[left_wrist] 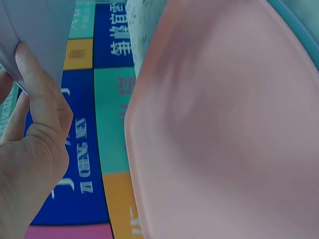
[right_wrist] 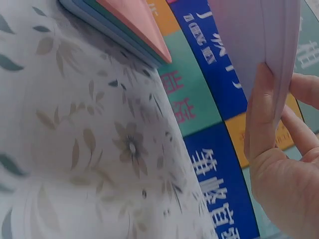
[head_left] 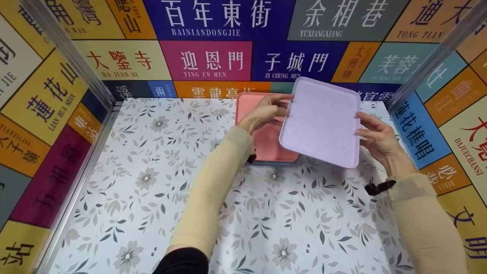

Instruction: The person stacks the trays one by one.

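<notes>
A lilac rectangular tray (head_left: 323, 121) with rounded corners and a low rim is held up off the table, tilted. My left hand (head_left: 266, 110) pinches its left edge, and in the left wrist view the fingers of that hand (left_wrist: 37, 134) grip the rim. At the opposite edge my right hand (head_left: 380, 140) pinches the rim between thumb and fingers, as the right wrist view also shows (right_wrist: 284, 144). Beneath and to the left, a pink tray (head_left: 272, 142) tops a stack at the table's back. Bluish and green tray edges (right_wrist: 107, 32) show under it.
The table (head_left: 152, 213) wears a white cloth printed with grey leaves and flowers. Colourful panels with Chinese street names (head_left: 207, 61) rise at the back and both sides. Metal corner posts (head_left: 76, 57) stand where the panels meet.
</notes>
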Available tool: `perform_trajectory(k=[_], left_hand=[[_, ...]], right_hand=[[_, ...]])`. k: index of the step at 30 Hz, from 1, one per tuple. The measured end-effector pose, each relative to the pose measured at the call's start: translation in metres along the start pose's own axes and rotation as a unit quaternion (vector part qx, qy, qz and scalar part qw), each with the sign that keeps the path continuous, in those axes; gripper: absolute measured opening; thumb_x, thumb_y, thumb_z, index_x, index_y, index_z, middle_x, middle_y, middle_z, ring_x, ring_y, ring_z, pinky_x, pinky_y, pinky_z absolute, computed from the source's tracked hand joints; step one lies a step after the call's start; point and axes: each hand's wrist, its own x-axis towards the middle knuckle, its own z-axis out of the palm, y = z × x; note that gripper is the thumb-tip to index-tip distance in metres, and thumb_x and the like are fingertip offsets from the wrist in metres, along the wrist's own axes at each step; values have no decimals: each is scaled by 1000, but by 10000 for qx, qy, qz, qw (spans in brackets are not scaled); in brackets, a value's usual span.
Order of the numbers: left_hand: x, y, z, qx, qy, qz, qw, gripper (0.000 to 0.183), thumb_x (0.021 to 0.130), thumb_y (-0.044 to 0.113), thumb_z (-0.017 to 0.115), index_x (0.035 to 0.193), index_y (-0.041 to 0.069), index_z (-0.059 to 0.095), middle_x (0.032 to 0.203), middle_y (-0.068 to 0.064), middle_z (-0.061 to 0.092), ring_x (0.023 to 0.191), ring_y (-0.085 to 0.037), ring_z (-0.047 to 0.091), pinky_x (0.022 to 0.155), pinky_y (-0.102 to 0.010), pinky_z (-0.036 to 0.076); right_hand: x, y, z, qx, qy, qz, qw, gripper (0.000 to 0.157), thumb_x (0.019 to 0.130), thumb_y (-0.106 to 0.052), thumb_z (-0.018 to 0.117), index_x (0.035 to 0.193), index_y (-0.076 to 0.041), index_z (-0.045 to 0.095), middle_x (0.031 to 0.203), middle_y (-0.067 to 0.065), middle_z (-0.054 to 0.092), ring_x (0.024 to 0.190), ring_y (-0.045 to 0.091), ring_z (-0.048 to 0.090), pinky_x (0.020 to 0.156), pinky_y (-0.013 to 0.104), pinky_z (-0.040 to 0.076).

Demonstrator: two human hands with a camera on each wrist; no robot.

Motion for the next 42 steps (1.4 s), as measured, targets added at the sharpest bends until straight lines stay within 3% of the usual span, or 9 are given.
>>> perform_trajectory(k=[8, 12, 17, 23, 26, 29, 36, 42], left_hand=[[-26, -3, -37, -25, 556, 216, 9982, 63, 99, -1, 72, 160, 15, 63, 124, -10, 67, 100, -22, 73, 78, -41, 71], [-38, -7, -51, 31, 837, 249, 9962, 66, 96, -5, 71, 159, 13, 63, 126, -11, 68, 102, -21, 72, 78, -42, 72], [-53, -13, -68, 423, 1214, 186, 9915, 67, 93, -6, 72, 157, 14, 66, 132, -13, 71, 104, -20, 71, 84, -46, 71], [-68, -24, -86, 840, 1645, 47, 9828, 65, 91, -8, 73, 153, 10, 67, 114, -7, 66, 91, -17, 65, 69, -33, 66], [-72, -31, -92, 975, 1753, -72, 9796, 63, 92, -8, 72, 152, 10, 68, 113, -9, 63, 89, -18, 63, 65, -31, 65], [-68, -37, -92, 1190, 1721, -200, 9777, 62, 93, -6, 73, 152, 12, 68, 123, -12, 63, 96, -20, 65, 72, -35, 69], [-76, -47, -102, 1349, 2089, -368, 9679, 63, 92, -9, 72, 151, 12, 70, 136, -17, 68, 100, -23, 69, 97, -58, 70], [-68, -46, -97, 1304, 1937, -360, 9717, 65, 90, -11, 71, 152, 7, 68, 143, -22, 68, 103, -22, 70, 86, -47, 72]], right_hand=[[36, 12, 36, -384, 9, 233, 9990, 52, 99, 20, 69, 143, -7, 76, 122, 2, 81, 100, 18, 80, 78, 35, 69], [50, 22, 52, -835, 35, 323, 9960, 56, 98, 18, 71, 148, -7, 73, 120, -1, 79, 97, 15, 79, 76, 34, 69], [66, 36, 72, -1560, 134, 476, 9865, 65, 98, 15, 74, 159, -6, 63, 123, -5, 74, 97, 11, 76, 76, 29, 69], [84, 55, 95, -2375, 193, 653, 9690, 70, 98, 15, 71, 163, -2, 56, 125, -6, 68, 96, 7, 71, 76, 23, 67], [89, 65, 101, -2698, 179, 644, 9606, 70, 96, 15, 70, 163, -1, 56, 124, -8, 66, 94, 5, 71, 76, 22, 66], [90, 72, 99, -2827, 304, 584, 9570, 72, 94, 17, 67, 163, -1, 56, 124, -7, 65, 92, 4, 71, 75, 21, 66], [97, 90, 113, -2943, 321, 625, 9531, 71, 90, 13, 68, 159, -6, 63, 132, 1, 67, 96, 8, 72, 77, 24, 68], [97, 88, 108, -3085, 543, 553, 9481, 69, 88, 12, 67, 154, -7, 68, 133, 6, 66, 94, 9, 70, 73, 22, 67]])
